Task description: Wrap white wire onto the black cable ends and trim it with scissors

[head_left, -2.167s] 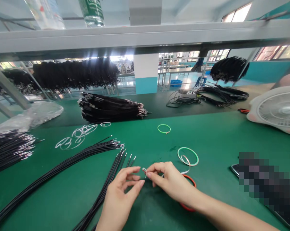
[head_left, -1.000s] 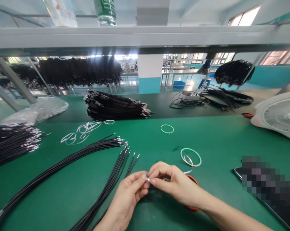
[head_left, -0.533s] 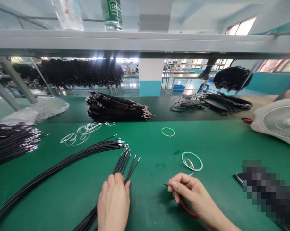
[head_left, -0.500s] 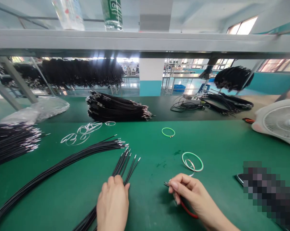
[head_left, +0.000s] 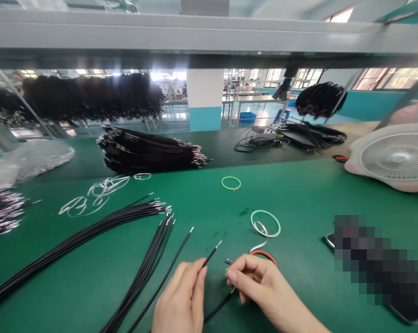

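Observation:
My left hand [head_left: 179,298] pinches a single black wire [head_left: 211,253] with a bare metal tip, which points up and to the right. My right hand [head_left: 261,282] is shut on a small metal pin [head_left: 229,262] that sticks out to the left of its fingertips. A short black wire [head_left: 219,305] runs down from under those fingers, and I cannot tell whether it joins the pin. Just left of my left hand lies a loose bundle of black wires [head_left: 148,263] with metal-tipped ends. An orange-red wire loop [head_left: 262,255] lies partly behind my right hand.
On the green mat lie a longer black wire bundle [head_left: 73,252], a green-and-white coil [head_left: 265,224], a green loop [head_left: 230,183] and white wire loops [head_left: 94,194]. A desk fan [head_left: 391,157] stands at right, beside a blurred phone [head_left: 330,241]. A large black wire pile [head_left: 150,155] lies behind.
My left hand has moved off the bundle and now holds one wire lifted out of it. My right hand has shifted little, and the whole view has tilted slightly.

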Tool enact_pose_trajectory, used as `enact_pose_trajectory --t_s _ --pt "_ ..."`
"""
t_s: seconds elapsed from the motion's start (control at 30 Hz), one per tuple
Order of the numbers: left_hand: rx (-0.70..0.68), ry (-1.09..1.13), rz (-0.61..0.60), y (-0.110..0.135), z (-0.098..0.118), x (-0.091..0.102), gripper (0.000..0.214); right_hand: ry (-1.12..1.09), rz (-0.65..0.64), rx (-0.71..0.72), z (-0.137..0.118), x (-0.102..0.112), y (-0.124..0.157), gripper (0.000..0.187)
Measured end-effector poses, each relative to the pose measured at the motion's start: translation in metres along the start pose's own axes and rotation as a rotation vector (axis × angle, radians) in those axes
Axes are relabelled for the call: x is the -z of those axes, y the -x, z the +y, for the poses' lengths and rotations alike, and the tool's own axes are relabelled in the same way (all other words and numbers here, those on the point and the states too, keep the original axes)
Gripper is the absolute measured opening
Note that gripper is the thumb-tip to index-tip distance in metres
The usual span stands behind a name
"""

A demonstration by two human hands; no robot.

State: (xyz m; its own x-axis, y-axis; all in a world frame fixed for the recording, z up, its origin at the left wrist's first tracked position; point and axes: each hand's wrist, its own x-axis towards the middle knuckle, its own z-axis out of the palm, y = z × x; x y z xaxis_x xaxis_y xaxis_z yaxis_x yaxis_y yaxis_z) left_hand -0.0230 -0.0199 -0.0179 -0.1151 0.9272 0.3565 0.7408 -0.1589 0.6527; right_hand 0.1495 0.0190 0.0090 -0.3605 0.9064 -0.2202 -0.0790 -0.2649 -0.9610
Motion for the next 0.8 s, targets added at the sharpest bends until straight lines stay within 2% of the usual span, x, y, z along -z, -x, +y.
enact_pose_trajectory --t_s 0.1,0.2,0.33,0.47,0.6,0.8 --pt "-0.073 0.11 0.01 0.007 0.01 -0.01 0.024 -0.011 -0.002 0.028 0.001 0.001 0.001 0.032" --pt "-0.074 0.202 -0.014 0.01 0.015 -0.011 0.024 -0.023 -0.03 0.06 0.005 0.0 0.002 0.028" --pt "0.021 0.303 -0.128 0.007 0.022 -0.002 0.024 -0.101 -0.063 0.119 0.01 -0.003 0.003 0.02" --pt "0.148 0.342 -0.257 0.004 0.028 0.005 0.03 -0.171 -0.005 0.164 0.008 -0.005 0.003 0.015" --pt "0.202 0.427 -0.232 0.004 0.029 0.003 0.026 -0.174 0.051 0.21 0.0 -0.002 0.004 0.013" --pt "0.233 0.503 -0.183 0.007 0.026 -0.002 0.026 -0.104 -0.079 0.159 0.005 -0.003 0.006 0.014"
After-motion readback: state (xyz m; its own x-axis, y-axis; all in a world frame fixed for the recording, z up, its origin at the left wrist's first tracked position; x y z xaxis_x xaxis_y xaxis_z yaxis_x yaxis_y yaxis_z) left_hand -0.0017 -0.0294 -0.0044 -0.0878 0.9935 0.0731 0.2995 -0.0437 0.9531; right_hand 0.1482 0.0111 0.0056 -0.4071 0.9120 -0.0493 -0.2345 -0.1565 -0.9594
